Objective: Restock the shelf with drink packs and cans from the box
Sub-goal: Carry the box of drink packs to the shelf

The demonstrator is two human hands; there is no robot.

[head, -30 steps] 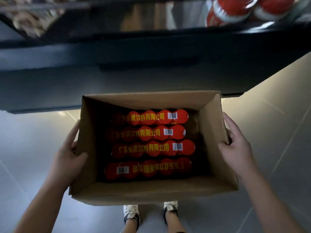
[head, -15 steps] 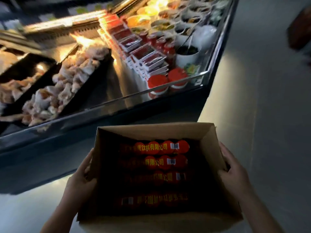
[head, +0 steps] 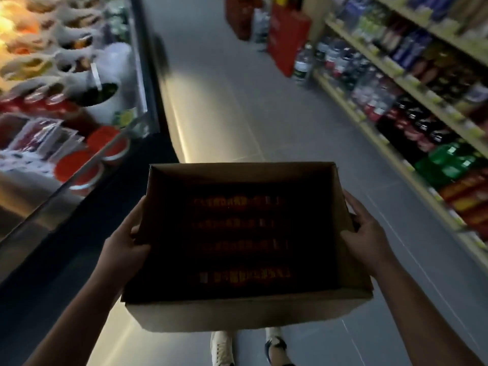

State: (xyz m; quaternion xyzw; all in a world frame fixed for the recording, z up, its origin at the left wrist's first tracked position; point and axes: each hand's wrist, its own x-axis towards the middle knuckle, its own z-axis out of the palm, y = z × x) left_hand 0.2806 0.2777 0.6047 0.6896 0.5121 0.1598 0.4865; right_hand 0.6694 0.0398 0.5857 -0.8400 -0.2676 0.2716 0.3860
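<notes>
Box [head: 245, 314] of plain brown cardboard, open at the top, sits in the middle of my view toward 6 o'clock, carried above the floor [head: 232, 107] between both hands. Inside I count 4 rows of drink packs [head: 239, 237] lying flat on the bottom; they are deep in shadow, so I make out only reddish wrap with yellow print and cannot tell how many cans each row holds.

I judge the load heavy for its size, since the rows cover most of the base. The cardboard walls look thin and could bow, so the side walls low down are the sensible hold, with support under the base if it sags. The packs themselves seem shrink-wrapped and slick; I would lift each one with a hand under it rather than pinching the film.

My left hand [head: 124, 249] is wrapped on the 9 o'clock wall, thumb over the rim and inside, fingers outside. My right hand [head: 365, 237] is pressed on the 3 o'clock wall, fingers curled round its outer face near the rim.

Outward, a glass-fronted food worktop [head: 79, 175] runs off at 10 o'clock, and the drinks shelf [head: 396, 80], blurred, full of bottles, runs along 2 o'clock. My shoes [head: 221, 348] show at 6 o'clock.
</notes>
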